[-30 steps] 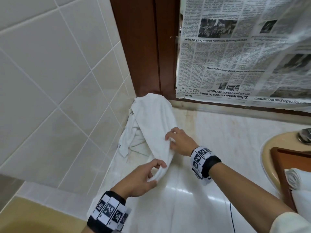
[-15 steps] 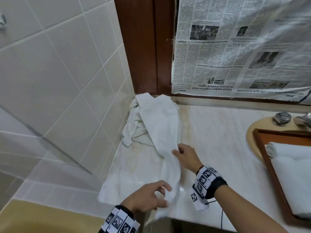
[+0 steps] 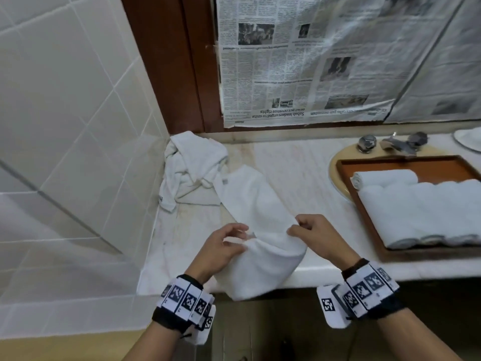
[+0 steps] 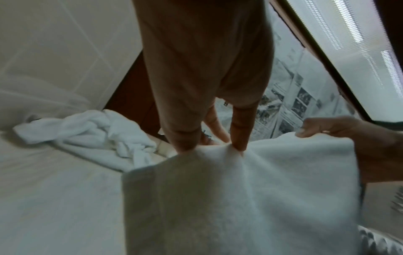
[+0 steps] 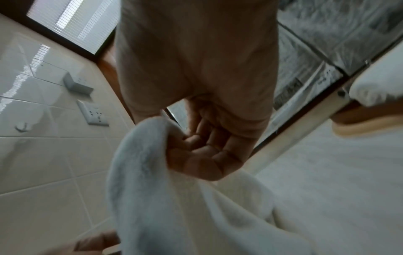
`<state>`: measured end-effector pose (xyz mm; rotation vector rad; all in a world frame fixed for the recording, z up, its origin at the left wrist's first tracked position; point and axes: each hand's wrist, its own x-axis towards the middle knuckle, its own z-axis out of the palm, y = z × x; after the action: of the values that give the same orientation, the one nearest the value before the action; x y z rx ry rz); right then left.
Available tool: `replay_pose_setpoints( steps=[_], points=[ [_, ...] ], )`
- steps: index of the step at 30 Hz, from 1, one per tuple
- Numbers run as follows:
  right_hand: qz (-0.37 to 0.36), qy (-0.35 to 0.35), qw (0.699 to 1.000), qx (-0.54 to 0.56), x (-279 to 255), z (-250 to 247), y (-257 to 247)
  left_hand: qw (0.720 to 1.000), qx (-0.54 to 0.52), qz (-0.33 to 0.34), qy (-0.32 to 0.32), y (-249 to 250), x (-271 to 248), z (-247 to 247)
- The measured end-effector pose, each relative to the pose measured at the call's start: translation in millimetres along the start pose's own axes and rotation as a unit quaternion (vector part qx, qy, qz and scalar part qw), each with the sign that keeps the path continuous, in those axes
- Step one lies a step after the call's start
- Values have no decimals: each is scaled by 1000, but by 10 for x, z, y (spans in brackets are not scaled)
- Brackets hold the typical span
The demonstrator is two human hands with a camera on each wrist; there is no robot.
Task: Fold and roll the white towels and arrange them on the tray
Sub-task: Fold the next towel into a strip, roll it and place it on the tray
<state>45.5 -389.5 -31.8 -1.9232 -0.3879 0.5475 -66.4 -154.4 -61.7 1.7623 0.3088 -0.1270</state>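
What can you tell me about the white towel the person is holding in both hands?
The white towel looks like soft, fluffy terry cloth, plain and unrolled. It lies lengthwise across the pale marble counter, its near end drooping over the front edge. The left hand pinches its near part with the fingertips, and the right hand grips an edge beside it, so the cloth bunches between them. Its far end reaches a crumpled pile of towels in the corner.
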Motion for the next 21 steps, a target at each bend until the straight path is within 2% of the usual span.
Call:
replay_pose_setpoints(
  steps=[3,7,11,15,18,21],
  points=[
    [-12,9,999,37,-78,-86,2,999,28,-26,-9,60,122,153],
    [-21,12,999,25,-26,48,136,993,74,-38,-81,-20,194,552],
    [15,4,1000,-1,56,137,438,988,134,-56,-57,-177,187,781],
    [60,76,995,-9,16,-5,751,961,243,-104,-85,-378,121,775],
    [75,93,991,-66,139,-119,976,953,255,-140,-88,-498,109,741],
    [91,68,991,-69,368,-118,1067,956,241,-154,-66,-511,211,658]
  ],
)
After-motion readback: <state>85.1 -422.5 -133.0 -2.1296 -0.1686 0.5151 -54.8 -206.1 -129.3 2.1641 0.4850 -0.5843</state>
